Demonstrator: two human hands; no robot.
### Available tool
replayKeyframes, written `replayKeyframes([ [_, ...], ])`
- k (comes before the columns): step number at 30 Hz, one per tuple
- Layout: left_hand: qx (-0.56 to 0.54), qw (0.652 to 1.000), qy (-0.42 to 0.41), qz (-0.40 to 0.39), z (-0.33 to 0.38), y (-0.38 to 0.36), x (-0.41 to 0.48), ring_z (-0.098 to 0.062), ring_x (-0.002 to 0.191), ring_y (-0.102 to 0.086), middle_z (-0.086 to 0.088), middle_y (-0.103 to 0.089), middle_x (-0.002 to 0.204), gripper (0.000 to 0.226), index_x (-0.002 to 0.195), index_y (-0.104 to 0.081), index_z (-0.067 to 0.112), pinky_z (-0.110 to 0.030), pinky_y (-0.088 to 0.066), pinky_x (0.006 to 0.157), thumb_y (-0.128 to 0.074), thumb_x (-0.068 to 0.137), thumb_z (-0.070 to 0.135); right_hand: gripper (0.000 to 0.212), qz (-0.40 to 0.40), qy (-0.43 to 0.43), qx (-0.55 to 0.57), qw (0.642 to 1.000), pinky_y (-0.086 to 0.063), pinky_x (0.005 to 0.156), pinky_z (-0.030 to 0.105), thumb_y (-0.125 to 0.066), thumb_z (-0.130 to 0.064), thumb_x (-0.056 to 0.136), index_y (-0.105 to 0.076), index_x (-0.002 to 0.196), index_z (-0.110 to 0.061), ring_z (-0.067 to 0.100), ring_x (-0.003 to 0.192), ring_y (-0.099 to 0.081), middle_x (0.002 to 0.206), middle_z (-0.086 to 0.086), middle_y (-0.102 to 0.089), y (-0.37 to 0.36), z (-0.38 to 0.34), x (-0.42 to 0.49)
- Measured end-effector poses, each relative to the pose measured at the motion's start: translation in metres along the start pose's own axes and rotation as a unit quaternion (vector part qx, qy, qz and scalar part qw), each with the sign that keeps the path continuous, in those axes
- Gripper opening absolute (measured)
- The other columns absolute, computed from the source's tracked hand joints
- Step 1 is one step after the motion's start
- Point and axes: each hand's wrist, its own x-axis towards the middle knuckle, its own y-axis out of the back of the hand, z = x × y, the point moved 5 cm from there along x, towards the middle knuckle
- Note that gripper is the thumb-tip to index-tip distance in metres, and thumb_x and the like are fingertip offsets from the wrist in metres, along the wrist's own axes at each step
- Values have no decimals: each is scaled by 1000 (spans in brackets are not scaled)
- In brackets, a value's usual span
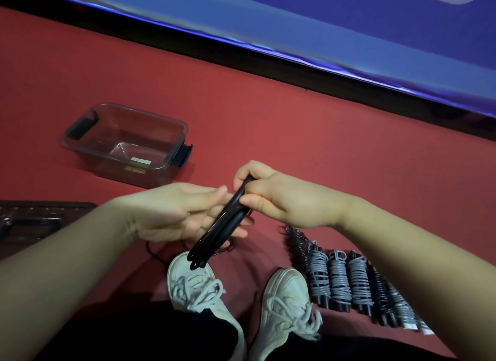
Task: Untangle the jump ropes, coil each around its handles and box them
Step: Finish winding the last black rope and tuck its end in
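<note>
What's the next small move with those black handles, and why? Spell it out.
Probably start winding the loose cord around the black handles. The right hand pinches their upper end and the left hand supports them from beneath. They lie side by side and bare of cord, which trails down by the shoe. The coiled ropes at right show the finished look.

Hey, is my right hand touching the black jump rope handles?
Touching. The head view shows the right hand pinching the upper end of the black handles between thumb and curled fingers.
</note>
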Motion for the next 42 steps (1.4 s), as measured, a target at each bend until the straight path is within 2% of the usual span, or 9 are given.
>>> replayKeyframes([
  [5,65,997,8,-29,-5,-8,6,-15,107,-65,0,-71,111,37,113,-58,14,-37,-47,99,-71,80,22,27,-40,2,-26,999,-36,94,15,-44,-10,98,-62,92,8,10,98,-47,109,1,-40,-7,-3,2],
  [10,62,996,-17,54,-13,-6,20,-12,70,-70,-2,-74,79,9,89,-59,10,-21,-53,58,-61,88,1,28,-68,-18,-84,994,-39,82,20,-46,-20,98,-64,98,2,13,89,-52,120,6,-44,-13,-3,1],
  [14,103,989,-20,101,-16,4,23,-10,63,-68,-2,-71,72,11,88,-60,9,-23,-55,61,-59,88,-2,39,-70,-76,-270,957,-41,80,29,-44,-45,94,-64,110,-16,20,92,-59,141,1,-39,-1,7,2],
  [18,165,983,-2,76,-19,3,27,-10,66,-68,1,-71,71,11,90,-61,11,-24,-55,65,-61,88,0,28,-94,-99,-225,965,-42,86,37,-47,-33,96,-63,107,-13,27,99,-55,107,9,-60,15,8,3],
  [23,182,983,28,10,-23,-3,24,-12,70,-66,3,-69,71,14,86,-61,12,-22,-55,67,-58,89,-1,30,-126,-18,-310,942,-44,81,32,-45,-42,95,-63,112,-26,18,101,-56,110,-6,-61,22,2,7],
  [28,142,989,10,-46,-15,-7,16,-13,75,-67,-1,-71,79,12,88,-63,11,-26,-55,75,-59,88,-1,22,-32,35,-144,988,-44,80,23,-57,-28,92,-72,101,-14,-1,85,-53,86,-14,-59,35,13,14],
  [32,72,996,-31,-52,-8,-10,13,-20,83,-69,-7,-72,88,13,90,-64,12,-33,-55,81,-65,77,13,19,37,-56,72,995,-41,82,12,-51,-11,95,-69,101,-10,-4,83,-54,87,-18,-59,15,42,11],
  [38,32,999,-31,-19,-7,-11,18,-18,82,-70,-6,-73,87,14,93,-62,10,-29,-57,73,-64,79,12,23,183,-113,318,923,-43,71,15,-46,-30,93,-69,94,-31,0,74,-59,80,-16,-69,-17,51,-1],
  [42,34,999,-35,-19,-5,-13,18,-20,84,-70,-8,-73,90,9,92,-64,11,-29,-57,75,-61,84,7,24,174,-123,481,850,-48,54,22,-49,-33,88,-69,92,-21,13,58,-63,71,-1,-68,-29,51,-1],
])
